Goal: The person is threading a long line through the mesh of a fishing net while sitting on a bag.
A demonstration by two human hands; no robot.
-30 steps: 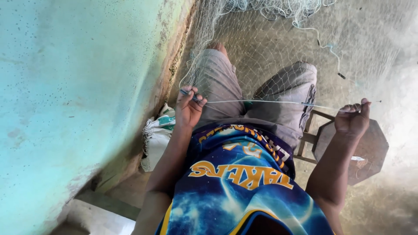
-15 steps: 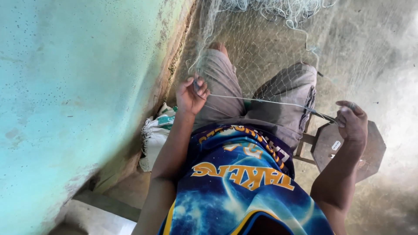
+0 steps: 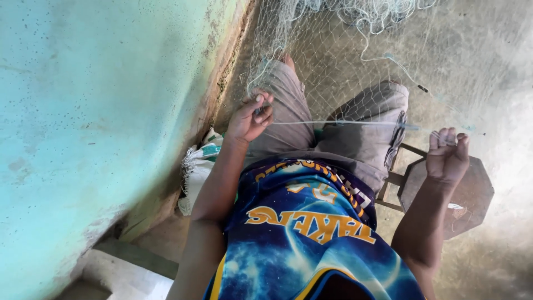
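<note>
**Inspector:** State the position of the hands.

**Assistant:** The left hand (image 3: 251, 118) sits over the left thigh, fingers pinched shut on the pale, fine-meshed fishing net (image 3: 333, 83) at the point where a thin, light-coloured twine (image 3: 344, 123) meets it. The right hand (image 3: 447, 155) is held out well to the right, fingers curled closed around the other end of that twine.

**Inspector:** Why the wide spread between them?

**Assistant:** In my judgement, to hold the twine taut. It runs in a straight, nearly level line across both knees, which suits drawing a knot tight against the mesh. The pinch on the left appears to steady the mesh against that pull.

**Inspector:** Any tool in the right hand?

**Assistant:** I cannot tell; the closed fingers hide whatever may be inside.

**Inspector:** Where does the net lie?

**Assistant:** Draped over the grey shorts (image 3: 355, 139) and spread forward across the sandy concrete floor (image 3: 499, 66), bunched at the top of the view. Laid over the lap, the working section is within reach.

**Inspector:** Surroundings?

**Assistant:** A worn turquoise painted wall (image 3: 83, 139) close on the left, a white woven sack (image 3: 194, 172) at its base, and a dark octagonal wooden stool (image 3: 477, 194) just below the right hand.
</note>
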